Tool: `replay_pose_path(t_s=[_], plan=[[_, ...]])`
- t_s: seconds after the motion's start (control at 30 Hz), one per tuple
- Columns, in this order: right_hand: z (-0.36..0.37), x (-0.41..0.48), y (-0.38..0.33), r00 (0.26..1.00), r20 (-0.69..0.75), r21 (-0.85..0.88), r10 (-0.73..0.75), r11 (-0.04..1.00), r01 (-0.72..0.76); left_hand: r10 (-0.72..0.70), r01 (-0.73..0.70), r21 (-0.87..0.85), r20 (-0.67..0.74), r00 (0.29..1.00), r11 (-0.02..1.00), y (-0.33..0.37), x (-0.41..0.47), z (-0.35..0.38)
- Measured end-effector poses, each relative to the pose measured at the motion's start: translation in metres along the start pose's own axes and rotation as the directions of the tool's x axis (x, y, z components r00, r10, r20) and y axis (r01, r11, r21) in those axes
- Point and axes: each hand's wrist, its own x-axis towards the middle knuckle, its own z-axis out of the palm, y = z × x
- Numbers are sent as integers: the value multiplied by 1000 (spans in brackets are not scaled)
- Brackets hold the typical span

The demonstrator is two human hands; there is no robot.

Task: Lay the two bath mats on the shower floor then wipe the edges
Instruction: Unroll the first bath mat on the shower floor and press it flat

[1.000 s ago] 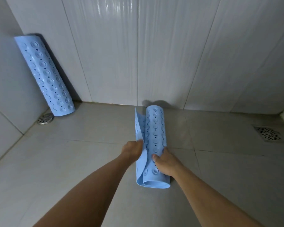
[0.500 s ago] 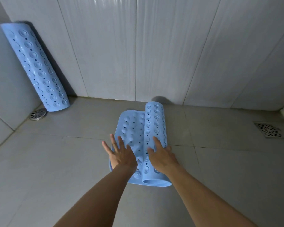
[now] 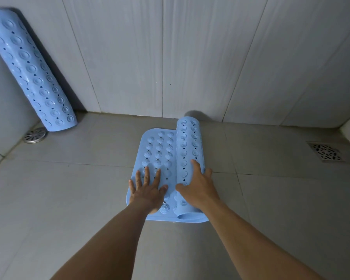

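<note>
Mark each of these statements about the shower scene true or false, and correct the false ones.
1. The left hand lies flat on the unrolled part of the floor mat. True.
2. Both mats lie spread flat. False: the second mat stands rolled, leaning in the corner.
3. The right hand rests on the floor mat's roll. True.
4. Mats cover both drains. False: the round drain and the square drain are uncovered.

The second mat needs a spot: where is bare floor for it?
Bare floor lies left of the half-unrolled mat, up to the round drain, and right of it, up to the square drain, though its roll will likely spread there. Crowded: the left corner, where the rolled mat leans by the round drain.
</note>
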Motion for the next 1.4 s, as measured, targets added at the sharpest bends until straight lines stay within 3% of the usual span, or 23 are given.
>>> replay_pose_path(t_s=[0.13, 0.37, 0.5, 0.77, 0.93, 1.1, 1.27, 1.4], plan=[[4, 2, -12, 992, -121, -92, -35, 996, 24, -17, 17, -2, -7, 1000, 1000, -12, 5, -3], [8, 8, -8, 1000, 3, -169, -12, 985, 12, -44, 43, -16, -18, 999, 999, -23, 5, -4], [11, 11, -4, 1000, -1, -213, -20, 977, 19, -42, 42, -15, -10, 999, 999, -21, 5, -4], [1, 14, -2, 999, 9, -117, -49, 992, 49, -53, 53, -11, -12, 999, 999, -34, 9, -9], [1, 13, 0, 999, -51, -91, 9, 996, -14, -60, 60, -6, -34, 998, 998, -31, 5, -8], [-8, 16, 4, 985, -169, -221, 36, 973, -73, -111, 110, -18, -86, 990, 994, -16, 2, -8], [-20, 20, 18, 998, -63, -312, -29, 950, 8, 13, -14, -10, -148, 989, 1000, 20, 0, 4], [-29, 23, 29, 998, -62, -368, -17, 930, -7, -1, 4, 28, -108, 994, 1000, 27, 6, 10]])
